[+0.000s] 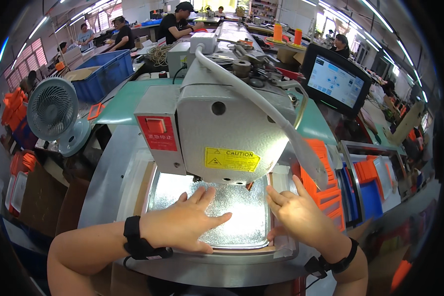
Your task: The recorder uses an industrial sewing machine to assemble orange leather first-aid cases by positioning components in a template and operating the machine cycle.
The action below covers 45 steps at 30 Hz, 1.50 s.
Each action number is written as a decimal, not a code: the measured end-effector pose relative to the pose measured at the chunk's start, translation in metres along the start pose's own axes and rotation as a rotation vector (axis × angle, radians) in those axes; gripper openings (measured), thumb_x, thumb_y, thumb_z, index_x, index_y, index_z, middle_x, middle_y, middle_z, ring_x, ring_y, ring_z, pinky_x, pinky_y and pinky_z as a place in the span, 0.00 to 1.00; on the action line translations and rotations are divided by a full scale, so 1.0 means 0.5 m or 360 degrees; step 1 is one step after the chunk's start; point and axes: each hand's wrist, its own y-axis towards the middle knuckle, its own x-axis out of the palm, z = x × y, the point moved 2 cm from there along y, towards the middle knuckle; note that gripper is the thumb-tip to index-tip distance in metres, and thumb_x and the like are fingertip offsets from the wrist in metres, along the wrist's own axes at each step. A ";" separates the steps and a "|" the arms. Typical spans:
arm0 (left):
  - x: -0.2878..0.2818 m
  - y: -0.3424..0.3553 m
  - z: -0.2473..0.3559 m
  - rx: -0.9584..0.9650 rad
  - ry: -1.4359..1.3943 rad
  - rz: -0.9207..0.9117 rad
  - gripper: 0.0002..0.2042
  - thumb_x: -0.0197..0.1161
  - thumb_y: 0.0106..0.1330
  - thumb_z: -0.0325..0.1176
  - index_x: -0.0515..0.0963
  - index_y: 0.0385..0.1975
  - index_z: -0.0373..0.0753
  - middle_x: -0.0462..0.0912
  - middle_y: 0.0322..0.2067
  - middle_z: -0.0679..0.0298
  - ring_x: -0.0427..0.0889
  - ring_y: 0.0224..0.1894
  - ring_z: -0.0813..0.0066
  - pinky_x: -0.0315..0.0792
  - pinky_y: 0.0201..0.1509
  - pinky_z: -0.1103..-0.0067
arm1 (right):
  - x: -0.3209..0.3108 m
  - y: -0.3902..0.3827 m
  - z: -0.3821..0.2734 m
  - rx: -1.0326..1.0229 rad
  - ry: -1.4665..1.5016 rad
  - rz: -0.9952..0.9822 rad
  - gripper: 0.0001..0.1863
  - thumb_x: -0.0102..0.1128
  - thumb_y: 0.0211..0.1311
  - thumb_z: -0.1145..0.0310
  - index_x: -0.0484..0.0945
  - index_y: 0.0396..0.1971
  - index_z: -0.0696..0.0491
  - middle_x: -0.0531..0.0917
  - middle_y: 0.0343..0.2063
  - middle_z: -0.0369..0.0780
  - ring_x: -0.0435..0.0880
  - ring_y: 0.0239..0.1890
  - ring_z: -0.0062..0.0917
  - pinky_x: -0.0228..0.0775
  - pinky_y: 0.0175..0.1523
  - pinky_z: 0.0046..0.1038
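My left hand (180, 224) lies with its fingers spread on a silvery, textured sheet (241, 222) with rounded corners. My right hand (303, 214) is at the sheet's right edge, some fingers stretched and others bent, with nothing visible in it. The sheet rests inside a pale frame (287, 241) on a grey metal table (101, 197). Over its far edge stands the large grey head of a sewing machine (197, 128), lit from below. The machine hides the sheet's far part.
A red switch panel (156, 132) is on the machine's left. At the right are a screen (334, 84), stacked orange frames (325, 190) and a tray with blue pieces (370, 197). A fan (53, 108) and a blue crate (103, 74) stand left. Several people sit farther back.
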 end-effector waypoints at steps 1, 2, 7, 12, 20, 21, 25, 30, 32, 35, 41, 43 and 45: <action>0.001 -0.002 -0.002 0.0014 0.0011 0.0025 0.40 0.69 0.58 0.54 0.63 0.71 0.50 0.48 0.67 0.22 0.50 0.72 0.26 0.58 0.69 0.45 | -0.004 -0.002 -0.002 0.0003 0.0022 0.0002 0.46 0.71 0.42 0.43 0.76 0.56 0.63 0.76 0.62 0.48 0.82 0.52 0.33 0.51 0.73 0.54; 0.003 -0.004 -0.004 0.0027 0.0021 0.0049 0.40 0.69 0.58 0.54 0.63 0.71 0.50 0.48 0.68 0.23 0.50 0.72 0.26 0.58 0.69 0.44 | -0.005 0.000 -0.004 0.0007 0.0044 0.0004 0.46 0.70 0.42 0.42 0.76 0.57 0.63 0.76 0.62 0.48 0.82 0.53 0.33 0.51 0.73 0.54; -0.010 -0.017 -0.012 0.0021 0.0037 0.0023 0.39 0.69 0.59 0.54 0.65 0.70 0.51 0.50 0.68 0.26 0.50 0.72 0.28 0.58 0.69 0.43 | -0.003 0.009 -0.008 -0.0053 -0.0043 0.0031 0.47 0.70 0.42 0.41 0.77 0.56 0.63 0.76 0.61 0.48 0.82 0.53 0.32 0.53 0.72 0.55; -0.001 -0.025 -0.020 0.0031 -0.0009 0.0110 0.38 0.69 0.59 0.54 0.66 0.69 0.51 0.50 0.68 0.26 0.49 0.72 0.29 0.57 0.68 0.41 | -0.003 0.012 -0.010 -0.0085 -0.0159 0.0053 0.46 0.69 0.42 0.41 0.78 0.56 0.63 0.77 0.61 0.47 0.82 0.52 0.31 0.53 0.72 0.55; 0.007 -0.018 -0.027 0.0063 -0.0070 0.0132 0.39 0.69 0.57 0.56 0.67 0.69 0.51 0.49 0.68 0.28 0.48 0.72 0.30 0.58 0.67 0.39 | -0.007 0.010 -0.011 -0.0039 -0.0054 0.0049 0.45 0.69 0.42 0.42 0.78 0.56 0.62 0.77 0.61 0.46 0.82 0.51 0.30 0.52 0.73 0.55; 0.007 -0.018 -0.028 0.0070 -0.0067 0.0142 0.39 0.69 0.57 0.56 0.67 0.69 0.51 0.49 0.68 0.28 0.48 0.72 0.30 0.58 0.67 0.39 | -0.009 0.009 -0.011 -0.0029 -0.0023 0.0045 0.45 0.69 0.42 0.42 0.78 0.56 0.62 0.77 0.61 0.46 0.82 0.51 0.30 0.51 0.73 0.55; 0.012 -0.014 -0.032 0.0094 -0.0035 0.0161 0.39 0.69 0.57 0.56 0.67 0.69 0.51 0.50 0.67 0.29 0.49 0.72 0.31 0.58 0.65 0.37 | -0.011 0.003 -0.003 -0.0015 0.0015 0.0027 0.45 0.70 0.41 0.41 0.78 0.55 0.61 0.78 0.60 0.45 0.81 0.54 0.30 0.50 0.74 0.56; 0.009 -0.021 -0.045 0.0110 0.0001 0.0120 0.38 0.67 0.59 0.57 0.67 0.69 0.50 0.52 0.66 0.29 0.51 0.70 0.30 0.57 0.64 0.36 | -0.004 0.009 -0.010 -0.0012 0.0090 0.0068 0.47 0.71 0.40 0.39 0.78 0.56 0.60 0.79 0.59 0.44 0.79 0.58 0.31 0.48 0.73 0.58; 0.009 -0.030 -0.053 0.0112 0.0011 0.0126 0.38 0.67 0.59 0.58 0.67 0.69 0.51 0.53 0.66 0.28 0.53 0.70 0.30 0.57 0.65 0.36 | -0.001 0.018 -0.017 -0.0015 0.0080 0.0085 0.48 0.71 0.40 0.38 0.78 0.57 0.60 0.80 0.58 0.44 0.79 0.59 0.32 0.48 0.73 0.59; 0.006 -0.049 -0.065 0.0094 0.0024 0.0120 0.38 0.66 0.59 0.60 0.66 0.69 0.54 0.54 0.66 0.28 0.54 0.70 0.29 0.57 0.66 0.37 | -0.001 0.030 -0.027 -0.0053 0.0139 0.0124 0.45 0.67 0.44 0.40 0.79 0.54 0.62 0.80 0.57 0.47 0.79 0.58 0.31 0.50 0.70 0.61; 0.003 -0.078 -0.090 0.0034 0.0039 0.0046 0.38 0.65 0.59 0.62 0.65 0.70 0.60 0.51 0.69 0.29 0.52 0.71 0.28 0.55 0.69 0.40 | 0.015 0.055 -0.050 -0.0091 0.0070 0.0203 0.44 0.66 0.47 0.40 0.78 0.55 0.62 0.82 0.54 0.45 0.80 0.58 0.31 0.48 0.72 0.60; 0.005 -0.086 -0.098 0.0030 0.0054 0.0069 0.38 0.65 0.58 0.63 0.65 0.70 0.60 0.51 0.69 0.30 0.52 0.71 0.29 0.55 0.69 0.41 | 0.011 0.062 -0.058 -0.0087 0.0080 0.0186 0.46 0.68 0.46 0.39 0.77 0.57 0.61 0.81 0.56 0.45 0.80 0.57 0.33 0.53 0.69 0.56; 0.013 -0.090 -0.107 0.0034 0.0086 0.0144 0.39 0.66 0.57 0.63 0.66 0.69 0.60 0.53 0.69 0.31 0.54 0.71 0.30 0.54 0.69 0.42 | 0.007 0.070 -0.059 -0.0065 0.0120 0.0165 0.46 0.70 0.45 0.39 0.76 0.58 0.61 0.81 0.56 0.45 0.80 0.56 0.35 0.58 0.67 0.54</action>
